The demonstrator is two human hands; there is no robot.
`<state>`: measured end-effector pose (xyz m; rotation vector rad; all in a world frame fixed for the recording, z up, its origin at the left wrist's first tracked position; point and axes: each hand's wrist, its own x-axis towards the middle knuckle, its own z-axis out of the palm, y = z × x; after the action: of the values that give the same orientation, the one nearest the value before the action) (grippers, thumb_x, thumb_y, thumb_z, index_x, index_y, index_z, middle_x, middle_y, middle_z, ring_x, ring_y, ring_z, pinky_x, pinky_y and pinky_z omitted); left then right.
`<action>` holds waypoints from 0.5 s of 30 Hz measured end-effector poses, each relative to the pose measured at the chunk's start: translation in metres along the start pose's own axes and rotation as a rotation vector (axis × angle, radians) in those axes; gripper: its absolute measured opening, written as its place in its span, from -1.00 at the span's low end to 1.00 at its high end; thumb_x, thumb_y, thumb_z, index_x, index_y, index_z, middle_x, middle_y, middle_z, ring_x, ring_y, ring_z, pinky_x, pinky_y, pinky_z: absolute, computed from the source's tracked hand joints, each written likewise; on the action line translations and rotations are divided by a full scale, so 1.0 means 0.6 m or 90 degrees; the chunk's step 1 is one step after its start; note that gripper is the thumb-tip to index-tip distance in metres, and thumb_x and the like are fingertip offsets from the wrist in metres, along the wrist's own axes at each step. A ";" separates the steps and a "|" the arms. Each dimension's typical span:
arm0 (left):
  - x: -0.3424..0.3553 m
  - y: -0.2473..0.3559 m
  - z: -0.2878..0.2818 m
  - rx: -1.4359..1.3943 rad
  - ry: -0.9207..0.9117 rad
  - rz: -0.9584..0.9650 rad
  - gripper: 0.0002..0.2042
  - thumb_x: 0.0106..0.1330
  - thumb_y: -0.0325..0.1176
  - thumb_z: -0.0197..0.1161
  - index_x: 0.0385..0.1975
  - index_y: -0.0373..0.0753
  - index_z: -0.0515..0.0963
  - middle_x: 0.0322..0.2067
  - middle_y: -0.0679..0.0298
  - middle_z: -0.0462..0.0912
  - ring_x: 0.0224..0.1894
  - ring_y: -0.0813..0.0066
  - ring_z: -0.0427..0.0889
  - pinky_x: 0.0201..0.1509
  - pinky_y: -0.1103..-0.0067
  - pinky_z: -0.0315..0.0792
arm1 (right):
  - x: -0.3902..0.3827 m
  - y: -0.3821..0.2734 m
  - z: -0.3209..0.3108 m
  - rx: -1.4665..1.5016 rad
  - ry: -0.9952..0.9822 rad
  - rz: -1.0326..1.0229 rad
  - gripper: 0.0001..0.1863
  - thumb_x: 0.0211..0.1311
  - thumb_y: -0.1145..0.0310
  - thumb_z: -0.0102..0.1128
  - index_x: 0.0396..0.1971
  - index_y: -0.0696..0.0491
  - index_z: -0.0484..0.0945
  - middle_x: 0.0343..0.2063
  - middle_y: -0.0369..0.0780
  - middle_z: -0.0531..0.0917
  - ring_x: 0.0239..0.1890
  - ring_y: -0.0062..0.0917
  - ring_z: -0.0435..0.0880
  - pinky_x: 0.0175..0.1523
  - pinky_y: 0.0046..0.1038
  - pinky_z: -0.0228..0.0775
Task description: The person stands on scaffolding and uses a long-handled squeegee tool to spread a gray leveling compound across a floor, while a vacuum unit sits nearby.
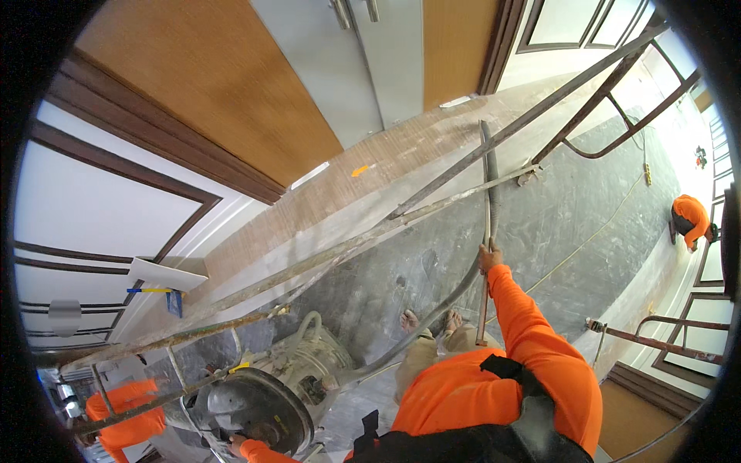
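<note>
My right hand (489,258), below an orange sleeve, is closed round a long thin pipe (484,305) lying along a grey corrugated hose (491,193). The hose bends down toward a dusty vacuum cleaner (309,363) at lower left. My left hand (236,443) is at the rim of the vacuum's dark lid (251,405); what its fingers grip is too small to make out. A long metal bar (355,242) crosses near the hose's upper part. My bare feet (409,321) stand on the grey, dusty floor (563,224).
Scaffold frames and bars (598,150) cross the upper right and lower left (166,343), with another (679,347) at right. Co-workers in orange are at far right (687,216) and lower left (123,413). A yellow cord (587,243) runs along the floor. Doors (270,77) line the wall.
</note>
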<state>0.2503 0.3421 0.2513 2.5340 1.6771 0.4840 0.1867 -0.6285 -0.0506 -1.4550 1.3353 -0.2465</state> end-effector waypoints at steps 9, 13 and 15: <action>-0.179 0.050 -0.033 -0.126 -0.020 0.023 -0.39 0.37 0.03 0.11 0.04 -0.55 0.49 0.04 -0.24 0.55 0.02 -0.13 0.57 0.08 0.20 0.43 | -0.016 -0.069 -0.117 0.109 -0.137 0.139 -0.31 0.37 0.22 0.18 0.44 -0.36 0.12 -0.71 -0.36 0.35 -0.77 -0.62 0.32 -0.71 -0.44 0.22; -0.219 0.078 -0.031 -0.107 -0.041 -0.041 -0.49 0.43 -0.02 0.03 0.02 -0.41 0.57 0.01 -0.14 0.61 0.03 0.02 0.62 0.06 0.30 0.49 | 0.003 -0.010 -0.162 0.070 -0.174 0.133 -0.32 0.39 0.26 0.15 0.44 -0.36 0.11 -0.74 -0.39 0.32 -0.80 -0.63 0.29 -0.74 -0.46 0.16; -0.226 0.045 -0.054 -0.045 0.004 -0.073 -0.44 0.37 0.03 0.08 -0.01 -0.45 0.58 -0.03 -0.14 0.63 0.02 -0.02 0.62 0.07 0.29 0.49 | 0.027 0.032 -0.165 0.100 -0.227 0.099 -0.32 0.39 0.27 0.16 0.44 -0.35 0.10 -0.75 -0.40 0.31 -0.81 -0.64 0.29 -0.75 -0.47 0.14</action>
<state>0.2162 0.2045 0.2575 2.3750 1.7617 0.5328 0.1078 -0.6920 -0.0353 -1.1911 1.1034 0.0113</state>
